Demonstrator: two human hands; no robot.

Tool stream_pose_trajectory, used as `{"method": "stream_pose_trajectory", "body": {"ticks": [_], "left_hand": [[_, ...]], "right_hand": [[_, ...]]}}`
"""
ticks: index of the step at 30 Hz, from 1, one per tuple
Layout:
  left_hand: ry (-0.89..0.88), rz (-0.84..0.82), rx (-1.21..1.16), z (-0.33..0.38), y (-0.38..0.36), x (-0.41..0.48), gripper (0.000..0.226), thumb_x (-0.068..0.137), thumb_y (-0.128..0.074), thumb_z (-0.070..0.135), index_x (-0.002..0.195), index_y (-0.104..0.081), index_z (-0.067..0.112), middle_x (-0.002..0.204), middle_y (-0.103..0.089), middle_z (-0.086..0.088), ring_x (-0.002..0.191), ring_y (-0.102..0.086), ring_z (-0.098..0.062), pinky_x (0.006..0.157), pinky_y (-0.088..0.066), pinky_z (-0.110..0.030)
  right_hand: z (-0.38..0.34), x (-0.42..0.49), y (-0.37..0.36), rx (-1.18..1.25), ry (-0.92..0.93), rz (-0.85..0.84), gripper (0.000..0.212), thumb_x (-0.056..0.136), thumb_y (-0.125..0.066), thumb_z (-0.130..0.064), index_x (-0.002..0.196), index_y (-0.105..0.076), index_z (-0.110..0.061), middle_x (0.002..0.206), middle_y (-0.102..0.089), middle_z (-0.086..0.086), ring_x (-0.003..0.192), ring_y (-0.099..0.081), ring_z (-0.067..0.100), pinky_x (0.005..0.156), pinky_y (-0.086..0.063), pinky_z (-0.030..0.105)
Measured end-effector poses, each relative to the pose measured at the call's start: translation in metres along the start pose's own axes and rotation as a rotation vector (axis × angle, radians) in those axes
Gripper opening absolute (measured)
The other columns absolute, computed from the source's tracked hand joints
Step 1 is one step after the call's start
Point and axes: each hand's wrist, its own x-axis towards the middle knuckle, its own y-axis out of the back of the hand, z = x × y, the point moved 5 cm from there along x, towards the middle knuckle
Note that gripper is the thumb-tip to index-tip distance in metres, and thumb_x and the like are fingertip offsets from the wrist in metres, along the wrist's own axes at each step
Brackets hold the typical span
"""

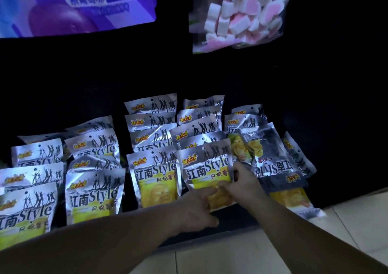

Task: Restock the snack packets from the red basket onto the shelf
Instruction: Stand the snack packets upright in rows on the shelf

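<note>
The snack packet (206, 168) stands at the front of a row on the shelf (241, 218), with the left hand (197, 207) and right hand (241, 184) each keeping a closed grip on its lower part, so I judge the placing step is in hand, and the next move calls for releasing it upright.

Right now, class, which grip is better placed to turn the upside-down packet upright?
Probably the right grip: it holds the front packet right beside the upside-down packet; the left grip is farther.
</note>
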Motion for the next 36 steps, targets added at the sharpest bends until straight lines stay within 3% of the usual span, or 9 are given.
{"method": "stream_pose_trajectory", "body": {"ticks": [5,10,14,17,20,23,29,33,36], "left_hand": [[-0.014,0.006,0.026,-0.005,0.004,0.006,0.088,0.076,-0.074,0.033,0.149,-0.03,0.058,0.118,-0.069,-0.001,0.099,-0.069,-0.019,0.091,-0.06,-0.043],[0.003,-0.036,0.073,-0.012,0.002,0.006,0.091,0.086,-0.073,0.03,0.155,-0.019,0.055,0.14,-0.057,0.002,0.124,-0.056,-0.016,0.105,-0.047,-0.03],[-0.004,-0.108,0.056,-0.011,-0.007,0.006,0.097,0.087,-0.072,0.034,0.156,-0.007,0.055,0.14,-0.056,0.008,0.127,-0.053,-0.017,0.111,-0.043,-0.033],[-0.025,-0.031,0.035,-0.012,-0.008,0.011,0.094,0.085,-0.07,0.037,0.155,-0.012,0.056,0.129,-0.065,0.009,0.117,-0.061,-0.014,0.105,-0.05,-0.032],[-0.034,0.115,0.045,-0.019,-0.002,0.018,0.084,0.085,-0.066,0.042,0.152,-0.019,0.06,0.133,-0.065,-0.002,0.11,-0.067,-0.018,0.094,-0.055,-0.029],[-0.01,0.051,0.083,-0.026,-0.004,0.018,0.087,0.086,-0.065,0.047,0.151,-0.009,0.065,0.144,-0.057,-0.005,0.123,-0.061,-0.023,0.1,-0.048,-0.028],[-0.03,-0.028,0.17,-0.025,-0.011,0.018,0.099,0.087,-0.064,0.048,0.155,0.007,0.055,0.154,-0.047,0.004,0.133,-0.052,-0.02,0.109,-0.043,-0.032],[-0.051,-0.058,0.144,-0.026,-0.011,0.019,0.097,0.077,-0.068,0.052,0.149,-0.005,0.066,0.146,-0.056,0.003,0.124,-0.059,-0.022,0.108,-0.049,-0.04],[-0.036,-0.037,0.149,-0.029,-0.005,0.015,0.099,0.085,-0.072,0.041,0.156,-0.005,0.056,0.151,-0.05,-0.002,0.122,-0.057,-0.019,0.103,-0.048,-0.03]], "right_hand": [[0.012,0.003,0.011,0.028,-0.017,-0.035,0.022,0.083,-0.081,-0.031,0.081,-0.062,-0.02,0.079,-0.068,0.003,0.077,-0.068,0.024,0.068,-0.057,0.038],[0.026,-0.002,0.01,-0.037,-0.023,-0.069,0.025,0.089,-0.074,-0.032,0.085,-0.06,-0.012,0.084,-0.063,0.017,0.069,-0.058,0.022,0.061,-0.05,0.034],[0.024,-0.011,0.012,0.051,-0.046,-0.118,0.022,0.092,-0.067,-0.048,0.093,-0.066,-0.026,0.097,-0.068,0.0,0.088,-0.065,0.019,0.068,-0.053,0.034],[0.023,-0.014,0.018,0.061,-0.058,-0.114,0.027,0.091,-0.065,-0.053,0.093,-0.068,-0.027,0.096,-0.069,-0.006,0.088,-0.065,0.014,0.065,-0.052,0.028],[0.024,-0.013,0.024,0.011,-0.039,-0.064,0.028,0.092,-0.066,-0.05,0.093,-0.071,-0.022,0.089,-0.07,-0.004,0.085,-0.065,0.013,0.07,-0.051,0.03],[0.024,-0.011,0.022,-0.047,-0.043,-0.028,0.035,0.091,-0.067,-0.049,0.096,-0.069,-0.014,0.093,-0.069,0.007,0.088,-0.066,0.019,0.079,-0.054,0.037],[0.018,-0.006,0.01,-0.142,-0.066,-0.027,0.031,0.084,-0.074,-0.044,0.095,-0.063,-0.018,0.089,-0.068,0.003,0.08,-0.067,0.018,0.075,-0.06,0.043],[0.013,-0.005,0.014,-0.172,-0.041,0.006,0.027,0.086,-0.072,-0.044,0.093,-0.063,-0.02,0.085,-0.066,-0.002,0.075,-0.063,0.013,0.067,-0.053,0.032],[0.005,-0.005,0.022,-0.234,-0.015,0.051,0.024,0.089,-0.067,-0.043,0.084,-0.062,-0.02,0.078,-0.065,0.001,0.07,-0.063,0.016,0.06,-0.048,0.031]]}}
